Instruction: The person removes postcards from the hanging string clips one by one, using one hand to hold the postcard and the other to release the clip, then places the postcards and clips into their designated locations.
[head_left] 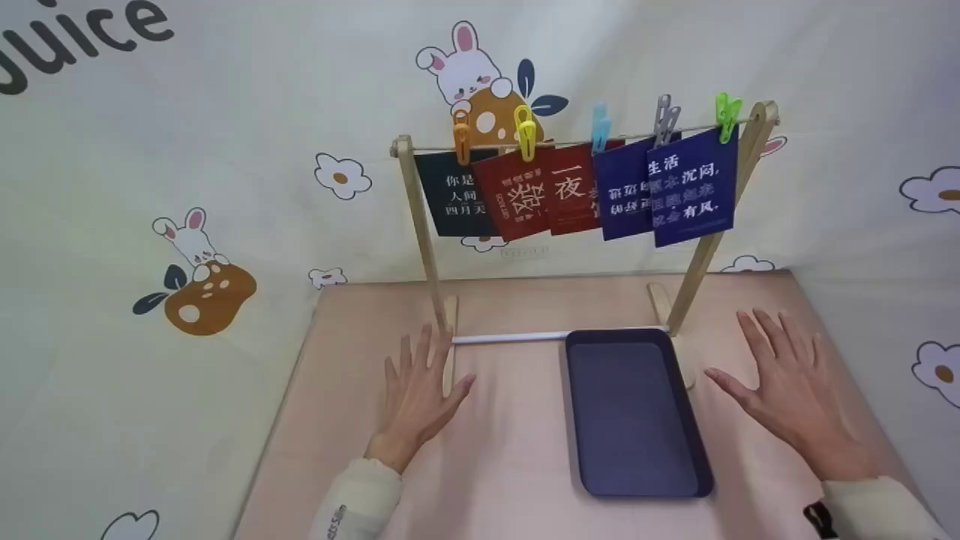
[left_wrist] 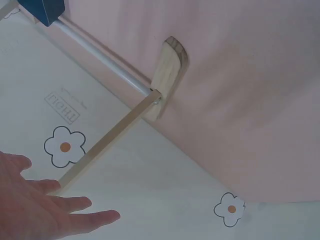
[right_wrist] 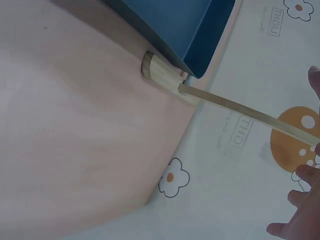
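My left hand [head_left: 420, 397], fingers spread and holding nothing, is by the left foot of a wooden rack [head_left: 424, 240]. On the other side my right hand [head_left: 799, 397] is likewise spread, to the right of a dark blue tray [head_left: 634, 420]. Along the rack's string hang overlapping cards: a dark green card [head_left: 450, 221], red cards [head_left: 517, 199] and blue cards [head_left: 697, 202]. Above them sit an orange clip [head_left: 462, 142], a yellow clip [head_left: 527, 135], a light blue clip [head_left: 601, 131], a grey clip [head_left: 663, 120] and a green clip [head_left: 727, 120].
A white bar [head_left: 510, 337] joins the rack's feet low down, and the tray's far end overlaps it in the head view. Pale pink covering [head_left: 510, 427] lies over the table. Behind and at the sides hangs a white cloth [head_left: 247, 97] printed with rabbits and flowers.
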